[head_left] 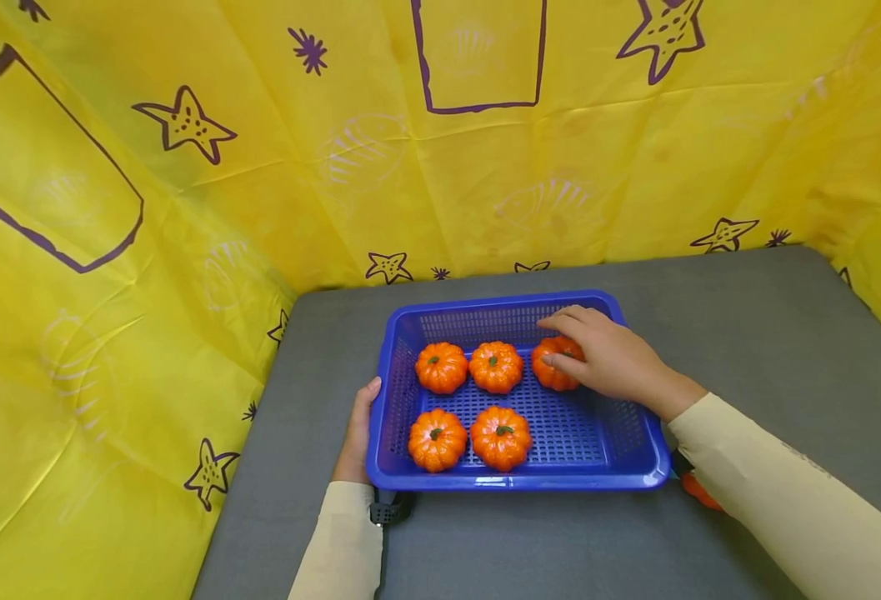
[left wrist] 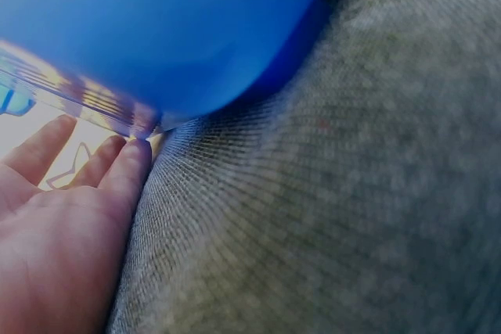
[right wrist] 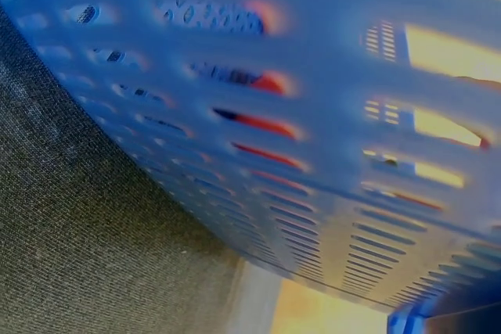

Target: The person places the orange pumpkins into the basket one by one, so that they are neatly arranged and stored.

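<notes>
A blue plastic basket (head_left: pixel 518 482) with slotted walls holds several orange toy pumpkins, such as one pumpkin (head_left: pixel 502 437) at its front middle. My right hand (head_left: pixel 608 354) reaches over the right wall, its fingers spread above the back-right pumpkin (head_left: pixel 553 377). The thumb crosses in front of that pumpkin; whether it touches is unclear. At the basket's left side, my left hand (head_left: pixel 357 429) rests against the outer wall, thumb pointing up. In the left wrist view its extended fingers (left wrist: pixel 129 166) touch the wall. The right wrist view shows only the slotted wall (right wrist: pixel 313 115), with orange-red behind it.
Grey cloth covers the table (head_left: pixel 478 550). Another orange pumpkin (head_left: pixel 701 492) lies outside the basket, partly hidden by the right sleeve (head_left: pixel 785 483). A yellow curtain (head_left: pixel 485 167) with starfish drawings hangs behind and along both sides.
</notes>
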Demonstrator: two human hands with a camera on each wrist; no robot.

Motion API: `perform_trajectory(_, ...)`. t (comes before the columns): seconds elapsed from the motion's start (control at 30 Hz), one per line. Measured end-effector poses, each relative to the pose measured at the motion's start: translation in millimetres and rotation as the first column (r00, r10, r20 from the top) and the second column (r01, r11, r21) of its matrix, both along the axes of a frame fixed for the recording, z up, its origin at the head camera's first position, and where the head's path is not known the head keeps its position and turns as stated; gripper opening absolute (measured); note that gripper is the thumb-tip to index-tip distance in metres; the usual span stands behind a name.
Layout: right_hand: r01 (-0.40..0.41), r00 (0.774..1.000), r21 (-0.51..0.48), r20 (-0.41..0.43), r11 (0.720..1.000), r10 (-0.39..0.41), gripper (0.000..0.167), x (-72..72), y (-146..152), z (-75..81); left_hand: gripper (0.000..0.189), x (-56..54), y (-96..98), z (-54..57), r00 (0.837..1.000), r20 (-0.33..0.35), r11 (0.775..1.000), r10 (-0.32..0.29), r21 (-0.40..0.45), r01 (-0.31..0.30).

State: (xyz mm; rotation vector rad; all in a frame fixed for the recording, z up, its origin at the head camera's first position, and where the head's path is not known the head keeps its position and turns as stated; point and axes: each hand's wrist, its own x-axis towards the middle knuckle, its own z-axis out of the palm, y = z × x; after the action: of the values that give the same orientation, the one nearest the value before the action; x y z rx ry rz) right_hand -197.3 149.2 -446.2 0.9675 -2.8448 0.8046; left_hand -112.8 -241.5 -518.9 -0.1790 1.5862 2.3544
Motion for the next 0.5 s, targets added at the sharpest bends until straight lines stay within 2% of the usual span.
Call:
perform_trajectory(0.23, 0.004, 1.000, -0.147, -0.001, 0.989, -0.004, 0.046, -0.8, 5.6, -2.7, 0.078, -0.4, -0.6, 0.4, 1.000, 0.015, 1.000, 0.012, 0.002, -0.012)
perform_trajectory(0.5, -0.019, 1.000, -0.306, -0.029, 0.952, 0.010, 0.043, -2.5, 10.4, -7.0, 0.080, -0.3, -0.7, -0.1, 1.000, 0.006, 1.000, 0.003, 0.006, -0.003)
